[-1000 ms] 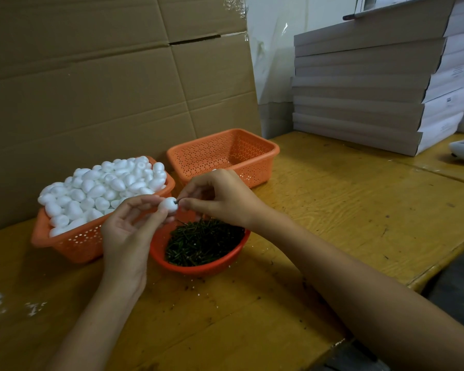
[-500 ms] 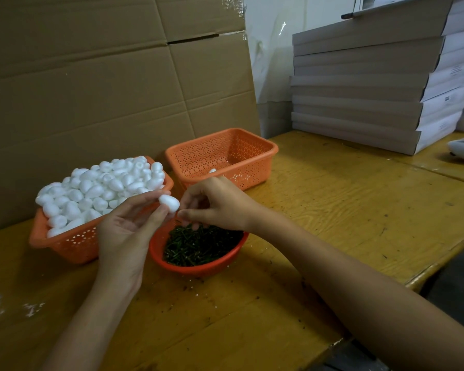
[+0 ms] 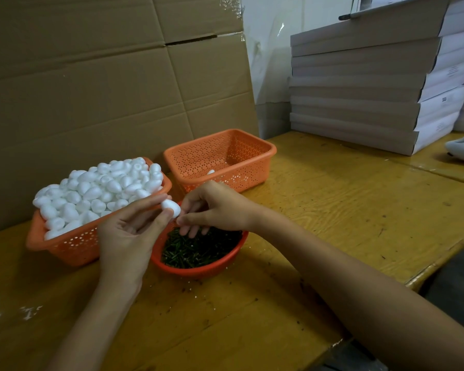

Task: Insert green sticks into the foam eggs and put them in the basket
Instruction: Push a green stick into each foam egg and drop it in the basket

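The left hand [image 3: 129, 231] is pinching a small white foam egg [image 3: 172, 207] above the round red plastic bowl [image 3: 198, 271] of thin dark-green sticks [image 3: 198, 250]. The right hand [image 3: 217, 207] is pinching at the egg's tip; I cannot tell whether it is holding a stick. A skewed push is risking crumbling the soft, grainy foam. The perforated orange plastic basket [image 3: 268, 159] is sitting just behind.

We see a dim, warm-toned scene under soft, diffuse light. The heaped white foam eggs [image 3: 99, 191] are nearly blown out, and the yellow wooden bench [image 3: 332, 204] carries a dull sheen toward its far right. Faint shadows lie under the bare forearms [image 3: 332, 266]. Straight lines bow at the edges; the lower right corner falls dark.
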`<control>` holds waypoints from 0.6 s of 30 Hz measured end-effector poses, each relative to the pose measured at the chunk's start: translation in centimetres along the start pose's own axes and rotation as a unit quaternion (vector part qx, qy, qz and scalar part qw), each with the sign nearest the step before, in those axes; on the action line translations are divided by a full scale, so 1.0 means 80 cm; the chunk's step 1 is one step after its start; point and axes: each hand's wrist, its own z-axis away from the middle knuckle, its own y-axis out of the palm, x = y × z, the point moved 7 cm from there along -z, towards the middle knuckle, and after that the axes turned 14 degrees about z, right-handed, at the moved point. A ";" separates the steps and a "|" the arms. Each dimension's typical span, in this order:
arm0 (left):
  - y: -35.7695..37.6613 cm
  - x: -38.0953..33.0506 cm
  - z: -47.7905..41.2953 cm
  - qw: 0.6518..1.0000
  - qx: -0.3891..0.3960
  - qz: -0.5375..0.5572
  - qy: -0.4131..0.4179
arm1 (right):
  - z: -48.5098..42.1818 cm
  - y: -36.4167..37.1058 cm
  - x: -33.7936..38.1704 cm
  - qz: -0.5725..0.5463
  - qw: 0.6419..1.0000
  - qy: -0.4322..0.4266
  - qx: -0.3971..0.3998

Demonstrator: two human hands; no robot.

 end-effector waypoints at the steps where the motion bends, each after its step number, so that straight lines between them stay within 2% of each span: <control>1: 0.000 0.000 0.000 1.000 -0.001 -0.003 0.002 | 0.000 0.001 0.000 -0.004 1.000 0.003 0.001; 18: 0.007 -0.009 0.005 0.999 -0.001 -0.031 0.032 | 0.001 0.002 0.002 -0.063 0.998 0.011 0.010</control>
